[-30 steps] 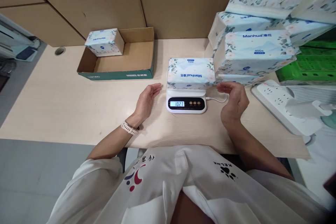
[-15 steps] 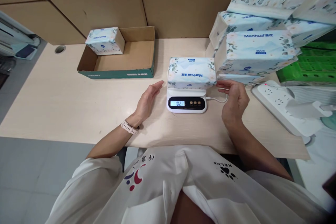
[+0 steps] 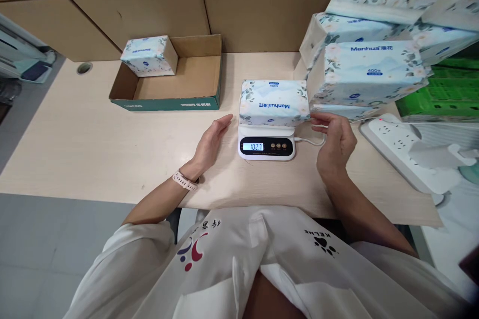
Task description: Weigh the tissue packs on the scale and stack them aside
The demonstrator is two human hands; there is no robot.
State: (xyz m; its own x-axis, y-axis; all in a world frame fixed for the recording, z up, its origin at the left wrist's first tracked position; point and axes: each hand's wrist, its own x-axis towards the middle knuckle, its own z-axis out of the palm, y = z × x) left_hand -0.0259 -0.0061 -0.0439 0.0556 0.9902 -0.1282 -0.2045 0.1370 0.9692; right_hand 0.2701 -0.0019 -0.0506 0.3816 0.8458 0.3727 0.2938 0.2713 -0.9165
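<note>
A floral tissue pack [image 3: 274, 102] lies on a small white scale [image 3: 266, 146] whose lit display reads 102.7. My left hand [image 3: 209, 144] is open beside the pack's left end, fingertips a little short of it. On the other side, my right hand [image 3: 335, 142] is open with curled fingers, its fingertips at the pack's right end; whether they touch it I cannot tell. Neither hand holds anything.
An open cardboard box [image 3: 175, 77] at the back left holds one tissue pack [image 3: 148, 56]. A tall pile of tissue packs [image 3: 368, 65] stands at the right. A white power strip [image 3: 402, 152] lies at the right edge. Green crate [image 3: 441, 97] behind it.
Both hands have closed in slightly on the ends of the pack on the scale. The display reading is the same.
</note>
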